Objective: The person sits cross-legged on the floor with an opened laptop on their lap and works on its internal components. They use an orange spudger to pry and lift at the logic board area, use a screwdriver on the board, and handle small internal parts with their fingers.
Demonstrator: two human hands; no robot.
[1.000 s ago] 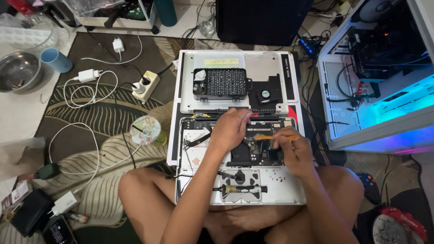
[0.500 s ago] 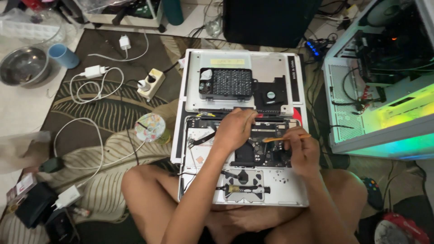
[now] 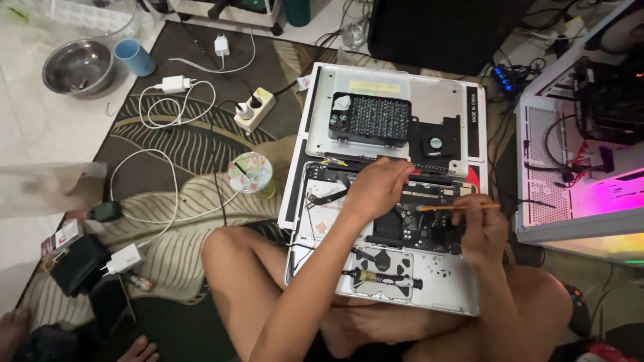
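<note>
Matt metal, dull plastic, woven rug

The opened laptop [image 3: 402, 281] shows a matt silvery metal shell around dark circuit boards; the stick [image 3: 459, 207] in the right hand [image 3: 479, 231] looks like smooth orange plastic. The bit case [image 3: 370, 119] is dull black plastic, the bowl [image 3: 77, 66] shiny steel, the rug [image 3: 168, 141] woven cloth.

Bit case [image 3: 370, 118], fan [image 3: 435, 143] block beyond laptop [image 3: 443, 295]; rug [image 3: 174, 134] cable-strewn.

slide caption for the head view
Left hand rests inside an opened laptop; right hand holds an orange tool.
</note>
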